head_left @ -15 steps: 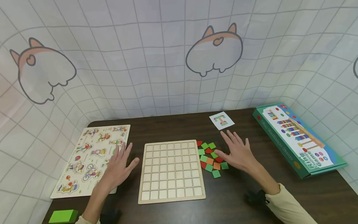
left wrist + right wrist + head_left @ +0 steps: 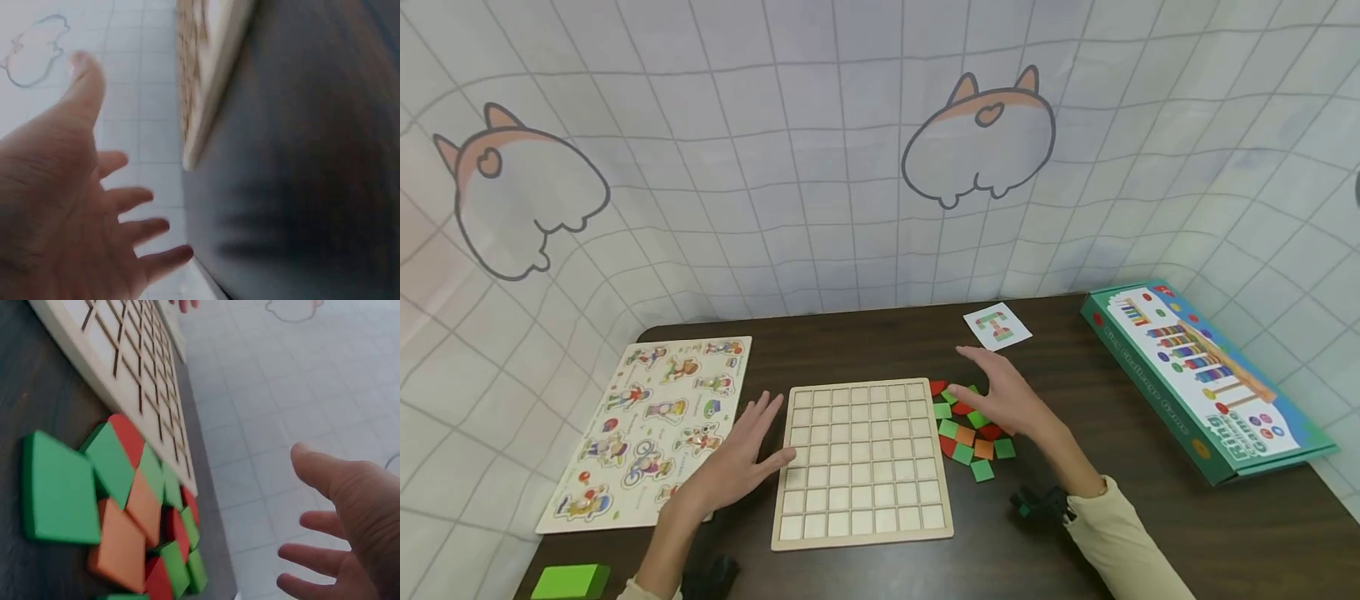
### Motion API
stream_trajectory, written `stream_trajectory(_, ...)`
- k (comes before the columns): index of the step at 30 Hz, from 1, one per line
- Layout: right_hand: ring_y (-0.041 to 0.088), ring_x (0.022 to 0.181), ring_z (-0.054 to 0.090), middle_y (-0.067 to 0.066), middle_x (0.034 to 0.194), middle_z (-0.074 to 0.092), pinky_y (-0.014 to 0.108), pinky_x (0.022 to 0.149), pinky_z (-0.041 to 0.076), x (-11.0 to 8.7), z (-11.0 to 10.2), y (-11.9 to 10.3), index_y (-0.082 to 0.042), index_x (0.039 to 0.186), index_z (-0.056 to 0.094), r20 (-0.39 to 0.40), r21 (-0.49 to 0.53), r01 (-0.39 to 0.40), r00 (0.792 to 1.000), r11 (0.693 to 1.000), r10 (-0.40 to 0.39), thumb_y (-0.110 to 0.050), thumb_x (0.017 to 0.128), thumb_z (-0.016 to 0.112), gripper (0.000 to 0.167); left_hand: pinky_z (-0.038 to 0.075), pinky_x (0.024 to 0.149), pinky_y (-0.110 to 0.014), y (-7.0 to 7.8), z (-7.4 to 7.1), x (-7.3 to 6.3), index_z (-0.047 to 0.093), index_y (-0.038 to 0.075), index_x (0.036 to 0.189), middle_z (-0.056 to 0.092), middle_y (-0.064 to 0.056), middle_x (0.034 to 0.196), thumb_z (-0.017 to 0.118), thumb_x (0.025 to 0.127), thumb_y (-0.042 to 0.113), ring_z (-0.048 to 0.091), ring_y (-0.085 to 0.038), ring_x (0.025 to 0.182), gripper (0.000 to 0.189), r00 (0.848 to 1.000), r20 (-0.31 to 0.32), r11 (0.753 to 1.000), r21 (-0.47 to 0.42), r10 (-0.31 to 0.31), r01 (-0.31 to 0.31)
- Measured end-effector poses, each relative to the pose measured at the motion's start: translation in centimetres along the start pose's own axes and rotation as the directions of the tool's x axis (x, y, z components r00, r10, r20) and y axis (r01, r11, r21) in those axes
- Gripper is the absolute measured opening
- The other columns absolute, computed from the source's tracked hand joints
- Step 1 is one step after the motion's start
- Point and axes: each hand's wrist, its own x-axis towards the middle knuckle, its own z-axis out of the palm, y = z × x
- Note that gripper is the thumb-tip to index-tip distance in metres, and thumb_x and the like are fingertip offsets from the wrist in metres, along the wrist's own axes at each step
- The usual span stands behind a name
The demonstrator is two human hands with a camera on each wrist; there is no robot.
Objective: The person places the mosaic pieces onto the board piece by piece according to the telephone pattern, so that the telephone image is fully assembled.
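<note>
A square wooden grid board (image 2: 862,543) with bare cells lies at the middle of the dark table. My left hand (image 2: 730,467) hovers by its left edge, fingers spread and holding nothing; the left wrist view shows its palm (image 2: 62,219) off the tabletop. Against the board's right side lie several loose tiles, such as a green tile (image 2: 982,471), an orange tile (image 2: 983,449) and a red-and-green tile (image 2: 127,439). My right hand (image 2: 1009,398) is over the far right of these tiles, empty, with thumb and fingers apart. A white pattern card (image 2: 997,326) lies beyond it.
At the left lies a wooden picture puzzle board (image 2: 647,433), with a green block (image 2: 571,582) near the front left. A teal game box (image 2: 1202,375) stands on the right. A grid-patterned cloth (image 2: 820,167) hangs behind the table.
Both hands have moved inward, the left one rightward toward the grid board and the right one leftward over the tiles. Tiles, card and boards stay in place.
</note>
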Motion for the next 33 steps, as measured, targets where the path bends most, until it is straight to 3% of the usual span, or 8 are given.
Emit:
stream_trajectory(5, 0.041, 0.136, 0.043, 0.019, 0.146, 0.047, 0.060, 0.106, 0.038, -0.1, -0.1, 1.7, -0.003, 0.143, 0.046, 0.062, 0.063, -0.015, 0.998, 0.998, 0.011, -0.031, 0.095, 0.063, 0.058, 0.020, 0.110, -0.072, 0.4, -0.1, -0.2, 0.015, 0.014, 0.157, 0.005, -0.017, 0.164, 0.064, 0.090, 0.046, 0.005, -0.045, 0.150, 0.090, 0.991, 0.117, 0.997, -0.049, 0.065, -0.060)
stream_trajectory(13, 0.037, 0.129, 0.051, 0.016, 0.137, 0.057, 0.057, 0.103, 0.044, -0.8, -0.8, 3.2, -0.004, 0.134, 0.056, 0.069, 0.047, 0.062, 0.995, 0.997, -0.065, -0.027, 0.094, 0.064, 0.047, 0.023, 0.107, -0.072, -0.3, 0.1, 0.0, 0.017, 0.011, 0.157, 0.005, -0.022, 0.163, 0.075, 0.083, 0.042, 0.005, -0.050, 0.148, 0.099, 0.975, 0.155, 0.987, -0.057, 0.156, -0.149)
stream_trajectory(17, 0.032, 0.117, 0.058, 0.012, 0.126, 0.063, 0.051, 0.096, 0.049, -1.0, -0.7, 3.2, -0.005, 0.129, 0.060, 0.067, 0.037, 0.090, 0.994, 0.995, -0.092, -0.025, 0.093, 0.065, 0.042, 0.021, 0.108, -0.072, -0.3, 0.2, 0.0, 0.014, 0.010, 0.157, 0.005, -0.022, 0.163, 0.075, 0.083, 0.041, 0.006, -0.049, 0.148, 0.100, 0.978, 0.152, 0.988, -0.084, 0.145, -0.133)
stream_trajectory(23, 0.009, 0.085, 0.056, -0.001, 0.096, 0.064, 0.027, 0.074, 0.052, -0.7, -0.1, 2.9, -0.007, 0.120, 0.066, 0.084, 0.048, 0.166, 0.982, 0.985, -0.169, -0.025, 0.090, 0.069, 0.035, 0.020, 0.109, -0.072, -0.3, 0.2, 0.4, 0.014, 0.007, 0.156, 0.006, -0.022, 0.163, 0.075, 0.081, 0.044, 0.007, -0.049, 0.148, 0.104, 0.983, 0.138, 0.990, -0.079, 0.125, -0.115)
stream_trajectory(25, 0.006, 0.083, 0.056, -0.001, 0.095, 0.064, 0.024, 0.071, 0.051, -0.7, 0.1, 2.8, -0.006, 0.119, 0.067, 0.099, 0.060, 0.186, 0.977, 0.981, -0.191, -0.024, 0.090, 0.070, 0.035, 0.021, 0.109, -0.072, -0.4, 0.2, 0.4, 0.013, 0.006, 0.156, 0.006, -0.023, 0.163, 0.076, 0.080, 0.046, 0.007, -0.049, 0.148, 0.107, 0.981, 0.145, 0.991, -0.061, 0.129, -0.121)
stream_trajectory(33, 0.018, 0.091, 0.061, 0.004, 0.103, 0.064, 0.028, 0.073, 0.052, -1.0, 1.2, 2.1, -0.009, 0.121, 0.067, 0.215, 0.092, 0.224, 0.947, 0.970, -0.239, -0.032, 0.090, 0.069, 0.039, 0.019, 0.108, -0.074, -1.1, 0.0, 0.0, 0.009, 0.010, 0.158, 0.003, -0.023, 0.163, 0.082, 0.072, 0.048, 0.001, -0.050, 0.148, 0.119, 0.966, 0.225, 0.992, -0.044, 0.124, -0.117)
